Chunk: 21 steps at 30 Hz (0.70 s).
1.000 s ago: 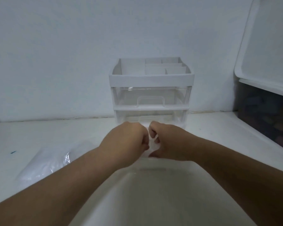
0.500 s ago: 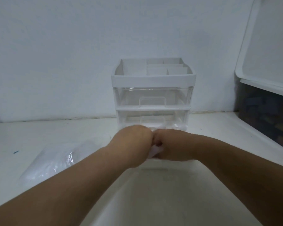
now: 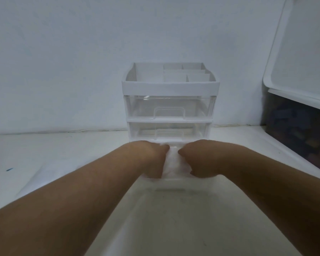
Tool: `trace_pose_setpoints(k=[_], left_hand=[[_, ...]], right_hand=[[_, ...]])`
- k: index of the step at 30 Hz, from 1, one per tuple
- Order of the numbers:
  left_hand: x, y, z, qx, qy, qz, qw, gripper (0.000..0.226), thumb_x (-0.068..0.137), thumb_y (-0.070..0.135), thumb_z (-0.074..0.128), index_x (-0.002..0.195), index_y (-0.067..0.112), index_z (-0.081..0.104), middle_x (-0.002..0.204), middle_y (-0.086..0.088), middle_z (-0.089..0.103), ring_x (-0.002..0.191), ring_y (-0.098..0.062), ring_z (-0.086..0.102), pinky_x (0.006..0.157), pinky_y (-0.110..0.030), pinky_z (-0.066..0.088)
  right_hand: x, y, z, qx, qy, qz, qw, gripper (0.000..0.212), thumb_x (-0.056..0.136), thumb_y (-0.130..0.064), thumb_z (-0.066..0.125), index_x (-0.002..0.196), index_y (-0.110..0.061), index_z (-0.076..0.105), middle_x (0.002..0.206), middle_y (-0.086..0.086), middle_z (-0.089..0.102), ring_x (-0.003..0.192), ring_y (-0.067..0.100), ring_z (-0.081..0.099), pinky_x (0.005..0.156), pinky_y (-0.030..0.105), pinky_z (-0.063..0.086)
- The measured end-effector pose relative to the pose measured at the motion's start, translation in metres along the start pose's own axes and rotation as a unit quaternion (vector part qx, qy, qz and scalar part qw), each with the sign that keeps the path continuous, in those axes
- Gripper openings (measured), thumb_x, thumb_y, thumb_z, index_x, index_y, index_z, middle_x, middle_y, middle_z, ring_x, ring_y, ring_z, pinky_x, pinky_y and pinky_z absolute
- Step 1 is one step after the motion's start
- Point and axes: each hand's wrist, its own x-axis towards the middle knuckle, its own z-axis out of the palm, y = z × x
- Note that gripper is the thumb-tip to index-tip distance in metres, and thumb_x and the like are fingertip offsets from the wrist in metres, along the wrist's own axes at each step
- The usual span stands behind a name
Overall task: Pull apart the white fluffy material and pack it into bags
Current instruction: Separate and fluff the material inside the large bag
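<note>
A wad of white fluffy material (image 3: 174, 161) is stretched between my two fists just in front of the drawer unit. My left hand (image 3: 150, 159) grips its left side with fingers curled under. My right hand (image 3: 198, 160) grips its right side the same way. A short span of the fluff shows in the gap between the hands. Both hands hover over the far edge of a clear plastic drawer tray (image 3: 174, 215) pulled toward me. No bag shows in the view.
A white drawer unit (image 3: 170, 89) with two clear drawers and a divided top tray stands against the wall. A large bin (image 3: 299, 133) with a raised white lid sits at the right. White tabletop (image 3: 54, 154) spreads to the left.
My hands, pressed knuckle to knuckle half a second ago, have drawn apart sideways and stretched the fluff. The clear bag at the left has gone out of sight.
</note>
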Motion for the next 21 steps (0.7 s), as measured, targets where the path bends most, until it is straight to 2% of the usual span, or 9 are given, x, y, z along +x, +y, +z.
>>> trace_pose_setpoints(k=[3,7,9,11,13,15,17,19,21], left_hand=[[0.005,-0.004,-0.001,0.013,-0.016,0.008,1.000,0.081,0.092,0.037,0.063,0.156,0.024,0.016,0.145,-0.007,0.046,0.122,-0.027,0.053,0.098,-0.036,0.046],[0.007,-0.007,-0.001,-0.004,-0.042,0.008,0.999,0.083,0.092,0.034,0.063,0.157,0.022,0.013,0.154,-0.010,0.035,0.134,-0.029,0.046,0.108,-0.042,0.042],[0.008,-0.005,-0.001,-0.009,-0.033,0.004,0.999,0.079,0.093,0.030,0.062,0.157,0.021,0.016,0.158,-0.011,0.029,0.135,-0.029,0.044,0.101,-0.036,0.044],[0.009,-0.004,0.001,-0.011,-0.021,0.003,1.000,0.075,0.094,0.025,0.059,0.156,0.021,0.017,0.159,-0.011,0.026,0.132,-0.029,0.045,0.088,-0.033,0.041],[0.009,-0.004,0.002,-0.014,-0.020,0.002,1.000,0.070,0.094,0.023,0.058,0.154,0.020,0.021,0.157,-0.012,0.028,0.128,-0.029,0.048,0.083,-0.033,0.039],[0.010,-0.006,0.003,-0.015,-0.017,0.009,1.000,0.066,0.094,0.022,0.058,0.151,0.019,0.025,0.153,-0.012,0.033,0.125,-0.029,0.049,0.082,-0.034,0.041],[0.010,-0.008,0.004,-0.012,-0.016,0.015,1.000,0.064,0.094,0.022,0.059,0.149,0.017,0.027,0.150,-0.013,0.035,0.123,-0.029,0.049,0.087,-0.036,0.044],[0.010,-0.009,0.004,-0.012,-0.022,0.018,1.000,0.071,0.093,0.024,0.061,0.152,0.018,0.022,0.152,-0.013,0.032,0.127,-0.030,0.047,0.094,-0.037,0.043],[0.009,-0.009,0.004,-0.011,-0.029,0.018,0.999,0.077,0.093,0.026,0.061,0.155,0.019,0.016,0.154,-0.013,0.031,0.132,-0.031,0.044,0.101,-0.038,0.043]], right_hand=[[0.009,0.002,0.002,-0.010,0.009,-0.028,1.000,0.030,0.095,-0.019,0.054,0.124,-0.011,0.060,0.115,0.007,0.060,0.098,0.022,0.061,0.084,0.030,0.051],[0.003,0.010,0.005,0.001,0.028,-0.045,0.999,0.040,0.095,-0.027,0.056,0.134,-0.018,0.054,0.130,0.006,0.055,0.114,0.024,0.057,0.100,0.037,0.048],[-0.007,0.018,0.000,0.044,0.047,-0.048,0.997,0.040,0.099,-0.024,0.050,0.139,-0.023,0.053,0.144,0.001,0.050,0.130,0.021,0.049,0.111,0.035,0.038],[-0.018,0.024,-0.006,0.111,0.092,-0.039,0.989,0.038,0.102,-0.017,0.043,0.135,-0.029,0.060,0.146,-0.007,0.050,0.133,0.014,0.046,0.113,0.027,0.033],[-0.033,0.027,-0.012,0.163,0.139,-0.030,0.976,0.038,0.099,-0.011,0.044,0.120,-0.032,0.069,0.136,-0.012,0.058,0.126,0.010,0.051,0.108,0.024,0.036],[-0.051,0.027,-0.014,0.192,0.146,-0.039,0.970,0.034,0.093,-0.012,0.050,0.106,-0.033,0.072,0.120,-0.014,0.062,0.112,0.007,0.055,0.100,0.026,0.042],[-0.067,0.023,-0.007,0.154,0.100,-0.046,0.982,0.024,0.091,-0.024,0.055,0.110,-0.028,0.071,0.116,-0.010,0.062,0.106,0.009,0.057,0.097,0.028,0.046],[-0.074,0.015,0.008,0.068,0.063,-0.045,0.995,0.038,0.090,-0.039,0.058,0.125,-0.025,0.062,0.124,-0.007,0.058,0.113,0.013,0.053,0.103,0.032,0.044],[-0.072,0.010,0.021,0.036,0.065,-0.055,0.996,0.048,0.090,-0.042,0.058,0.135,-0.027,0.052,0.126,-0.009,0.053,0.116,0.012,0.049,0.107,0.031,0.041]])
